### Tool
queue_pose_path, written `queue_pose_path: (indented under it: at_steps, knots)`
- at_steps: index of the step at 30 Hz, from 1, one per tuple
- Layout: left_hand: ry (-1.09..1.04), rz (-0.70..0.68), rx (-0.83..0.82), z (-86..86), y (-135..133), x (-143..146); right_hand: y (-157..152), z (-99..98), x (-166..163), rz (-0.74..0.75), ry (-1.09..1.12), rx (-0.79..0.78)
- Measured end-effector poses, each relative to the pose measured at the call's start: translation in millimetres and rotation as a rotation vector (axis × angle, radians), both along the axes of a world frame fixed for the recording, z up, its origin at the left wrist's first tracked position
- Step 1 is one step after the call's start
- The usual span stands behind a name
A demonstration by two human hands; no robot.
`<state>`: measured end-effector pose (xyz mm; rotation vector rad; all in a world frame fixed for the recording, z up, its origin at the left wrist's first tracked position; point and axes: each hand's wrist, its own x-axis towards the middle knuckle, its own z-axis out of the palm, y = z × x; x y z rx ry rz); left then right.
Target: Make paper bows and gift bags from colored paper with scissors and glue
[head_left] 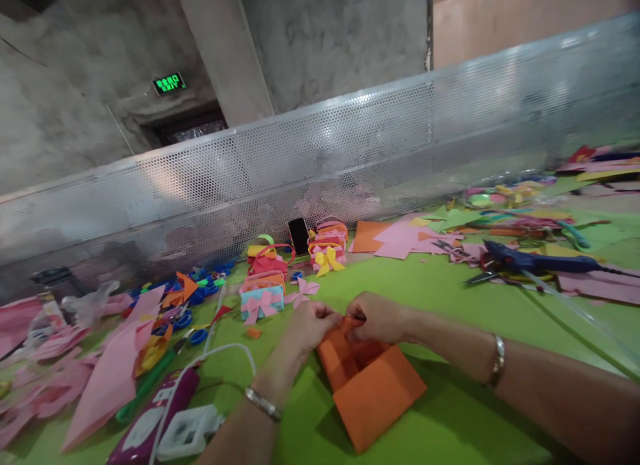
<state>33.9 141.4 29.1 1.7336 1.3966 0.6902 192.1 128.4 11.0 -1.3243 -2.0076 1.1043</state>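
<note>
An orange paper box (380,398), folded with an open top, rests on the green table in front of me. My left hand (313,328) is closed on its far left edge, thumb and fingers pinching the paper. My right hand (383,316) is also closed, gripping the far rim with fingers curled over into the opening. The two hands are almost touching. Just beyond my left hand stands a small blue paper bag (263,303) with a pink bow, beside a loose pink bow (303,292). A small orange scrap (254,333) lies nearby.
A blue glue gun (540,260) and scissors lie at the right, among paper sheets. At the left are a purple power strip (160,412) with a white cord, pink paper (117,365) and blue rings. A phone (299,236) leans near the perforated metal screen (320,158).
</note>
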Motion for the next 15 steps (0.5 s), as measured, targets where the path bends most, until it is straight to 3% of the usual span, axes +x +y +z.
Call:
queue_pose_path:
  at_steps: [4,10,15]
  knots:
    - [-0.031,-0.021,0.01,-1.3,3,-5,2,3.0,6,0.033,0.03,-0.005]
    - [-0.069,-0.017,0.046,-0.9,10,-15,6,4.7,16,0.055,0.07,-0.133]
    - [-0.062,-0.063,0.02,-1.5,10,-18,3,7.1,15,0.093,0.076,-0.11]
